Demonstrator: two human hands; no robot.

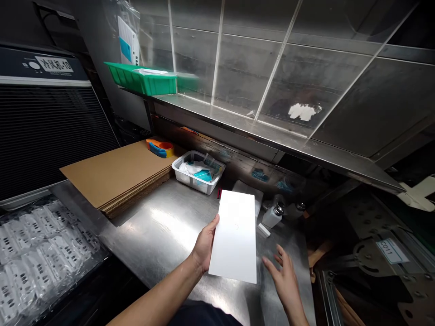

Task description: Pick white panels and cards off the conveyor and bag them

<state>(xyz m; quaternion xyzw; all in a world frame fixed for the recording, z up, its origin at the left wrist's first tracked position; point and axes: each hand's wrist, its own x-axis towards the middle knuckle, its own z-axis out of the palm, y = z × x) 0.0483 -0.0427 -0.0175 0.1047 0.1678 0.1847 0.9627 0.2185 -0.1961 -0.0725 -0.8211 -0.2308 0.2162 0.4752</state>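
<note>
A flat white rectangular panel (235,237) with a faint small mark near its middle is held up over the metal table. My left hand (205,244) grips its left edge, the thumb on the front face and the other fingers hidden behind it. My right hand (282,276) hovers to the right of the panel, apart from it, fingers spread and holding nothing. Just beyond that hand, a small white block (264,230) lies on the table near a pump-top bottle (273,214).
A stack of brown cardboard sheets (118,174) bears a tape dispenser (160,148). Behind the metal table (146,231) runs a shelf with a green tray (144,81). A white basket (199,172) holds crumpled wrappings. Bagged white parts (44,253) lie at left.
</note>
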